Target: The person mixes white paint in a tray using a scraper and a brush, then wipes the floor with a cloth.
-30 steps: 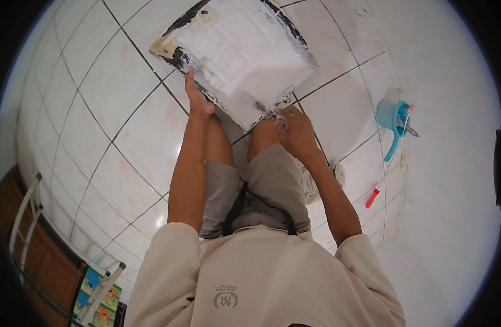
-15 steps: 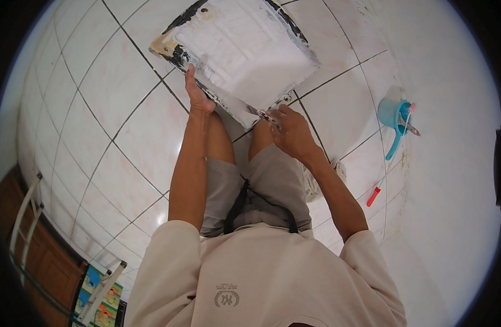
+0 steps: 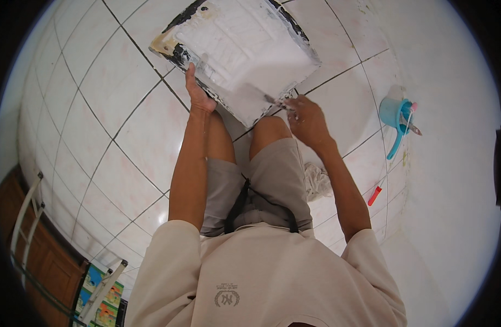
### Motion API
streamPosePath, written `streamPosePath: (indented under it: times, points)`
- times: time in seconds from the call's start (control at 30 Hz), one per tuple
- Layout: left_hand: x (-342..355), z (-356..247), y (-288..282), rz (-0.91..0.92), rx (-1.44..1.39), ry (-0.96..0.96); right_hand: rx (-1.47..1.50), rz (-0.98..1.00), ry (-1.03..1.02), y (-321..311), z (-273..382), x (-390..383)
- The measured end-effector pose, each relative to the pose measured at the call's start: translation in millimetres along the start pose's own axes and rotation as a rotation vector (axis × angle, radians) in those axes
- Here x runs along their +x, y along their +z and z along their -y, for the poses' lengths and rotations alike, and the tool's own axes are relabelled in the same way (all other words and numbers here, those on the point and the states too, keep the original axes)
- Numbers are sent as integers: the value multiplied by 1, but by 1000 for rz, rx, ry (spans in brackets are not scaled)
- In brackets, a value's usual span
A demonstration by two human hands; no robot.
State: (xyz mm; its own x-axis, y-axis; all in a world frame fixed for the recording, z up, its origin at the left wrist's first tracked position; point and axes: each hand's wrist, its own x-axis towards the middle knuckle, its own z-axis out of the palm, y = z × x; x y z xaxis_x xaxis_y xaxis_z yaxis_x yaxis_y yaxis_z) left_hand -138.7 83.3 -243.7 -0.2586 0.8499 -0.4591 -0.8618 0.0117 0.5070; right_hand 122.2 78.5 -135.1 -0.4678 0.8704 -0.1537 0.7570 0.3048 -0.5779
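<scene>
A shallow paint tray point(image 3: 237, 65), black-edged and thickly coated in white, is tilted in front of my knees. Its far left corner shows a tan patch. My left hand point(image 3: 200, 98) grips the tray's left rim, thumb on top and the other fingers hidden beneath. In my right hand point(image 3: 309, 121), closed at the near right corner, is a thin paint-smeared tool point(image 3: 276, 101) pointing left over the white surface. Whether it is a brush or a scraper I cannot make out. The tool's tip is blurred.
Right of me, a light-blue dipper point(image 3: 391, 113) by the white wall holds a brush-like tool. A red handle point(image 3: 375, 195) lies on the tiled floor point(image 3: 136, 98). Crumpled pale cloth point(image 3: 318, 182) sits beside my right thigh. A metal ladder point(image 3: 100, 291) stands lower left near a brown wooden door point(image 3: 40, 234).
My right hand has moved right and slightly farther away with its tool, off the tray's nearest corner. More of the cloth shows. My left hand and the tray have hardly moved.
</scene>
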Motion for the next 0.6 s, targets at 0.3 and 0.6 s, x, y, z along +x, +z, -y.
streamPosePath:
  times: [0.3,0.6]
  points:
    - [2,0,-2,-31,21,2,-69,-65,147,-23,-22,16]
    - [0,1,1,-36,35,25,-9,-235,99,-25,-31,16]
